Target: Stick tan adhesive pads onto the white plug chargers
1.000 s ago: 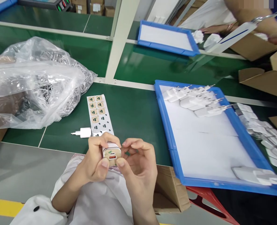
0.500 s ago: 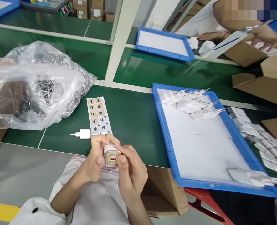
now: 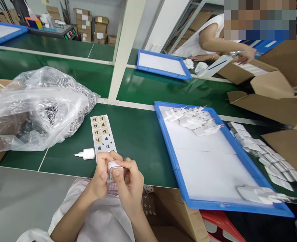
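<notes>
**Right thumb is pressing on the near end of a hand-held white block**

The left hand [image 3: 99,181] is gripping a small white plastic block with rounded edges [image 3: 111,165] along its left side. The right hand [image 3: 132,183] is grasping it too, its fingers closing on the far right side while the thumb is covering much of the end face. The step in hand is probably pressing or smoothing that face; the next move seems to be calling for a steady left grip while the right thumb is easing off without dragging across it.

The block is sitting between both hands, just above the near edge of the green tabletop [image 3: 138,137]. Its end face is pointing near, towards the wearer, and its long axis appears to be running near to far; its far end is hiding behind the fingers.

Beyond the hands, a white sheet with tan cut-out stickers [image 3: 98,131] is lying flat. Just to its left, a white two-pin plug adapter [image 3: 88,154] is lying on its side, its pins pointing left. To the right, a blue-rimmed, white-lined tray [image 3: 213,204] is holding a cluster of white adapters [image 3: 187,121] at its far end.
</notes>
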The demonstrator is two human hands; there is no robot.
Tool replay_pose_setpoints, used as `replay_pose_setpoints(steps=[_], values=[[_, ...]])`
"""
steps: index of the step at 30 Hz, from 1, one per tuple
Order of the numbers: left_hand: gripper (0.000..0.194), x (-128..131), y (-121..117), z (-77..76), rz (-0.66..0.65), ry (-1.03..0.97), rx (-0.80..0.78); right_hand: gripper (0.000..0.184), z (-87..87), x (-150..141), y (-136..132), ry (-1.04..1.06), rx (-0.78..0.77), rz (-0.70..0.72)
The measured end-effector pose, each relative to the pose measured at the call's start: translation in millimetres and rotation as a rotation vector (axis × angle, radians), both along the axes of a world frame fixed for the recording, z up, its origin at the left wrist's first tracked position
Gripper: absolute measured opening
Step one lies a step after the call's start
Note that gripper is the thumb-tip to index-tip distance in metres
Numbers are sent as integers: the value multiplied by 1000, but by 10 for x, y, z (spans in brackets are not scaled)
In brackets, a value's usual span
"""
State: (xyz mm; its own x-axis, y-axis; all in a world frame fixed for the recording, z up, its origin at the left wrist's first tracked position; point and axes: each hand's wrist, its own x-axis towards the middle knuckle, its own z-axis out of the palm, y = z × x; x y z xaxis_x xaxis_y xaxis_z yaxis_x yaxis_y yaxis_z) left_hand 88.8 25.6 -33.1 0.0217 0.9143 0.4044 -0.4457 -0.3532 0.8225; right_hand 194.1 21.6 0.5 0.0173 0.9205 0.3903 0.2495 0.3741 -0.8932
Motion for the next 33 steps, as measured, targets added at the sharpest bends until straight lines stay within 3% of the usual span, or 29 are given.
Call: replay_pose_setpoints(steps=[6,13,18,24,28,33], values=[[29,-3,65,27,-6,-22,-25,40,7,18,57,72,-96,28],[37,-39,24,-170,-14,20,-23,27,132,8,54,-40,-165,-17],[41,-90,-15,-182,-21,24,-55,41,212,-15,42,27,-188,38],[44,-240,213,137,-222,81,-163,53,403,-31,152,147,-351,24],[33,-309,416,449,-306,197,-190,52,531,-45,122,217,-321,-19],[39,-176,381,638,-345,173,-272,56,423,36,12,455,-268,-113]])
